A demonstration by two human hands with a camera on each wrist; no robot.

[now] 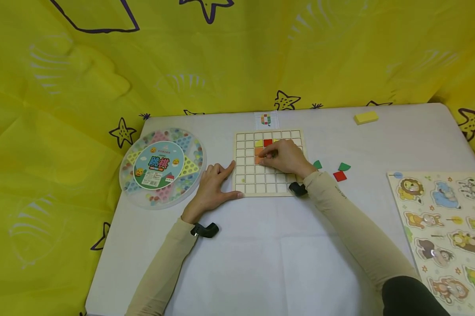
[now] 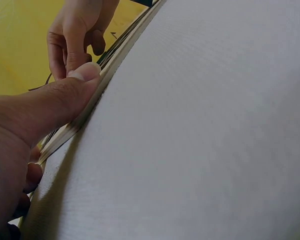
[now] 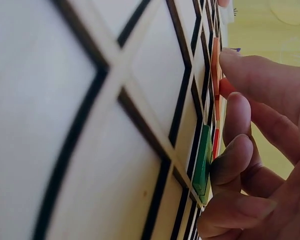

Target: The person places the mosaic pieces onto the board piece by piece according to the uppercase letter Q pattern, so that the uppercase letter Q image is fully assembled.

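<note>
A wooden grid board (image 1: 245,186) lies on the table under both hands. My right hand (image 1: 286,158) is over its middle, with thumb and index finger pinching an orange tile (image 3: 215,65) at the grid surface. Another orange tile (image 1: 259,151) sits just above, below a yellow piece (image 1: 259,143) and a red tile (image 1: 268,142). Under the right hand's curled fingers a green tile (image 3: 202,165) shows in the right wrist view; from the head it is hidden. At the board's lower left corner rests my left hand (image 1: 213,186), thumb and index finger spread and touching the edges.
Two green pieces, one a leaf shape (image 1: 344,166), and a red square (image 1: 340,176) lie right of the board. A pattern card (image 1: 266,119) is behind it. Around stand a round Chinese checkers box (image 1: 158,164), a yellow block (image 1: 365,117) and an animal puzzle board (image 1: 439,228).
</note>
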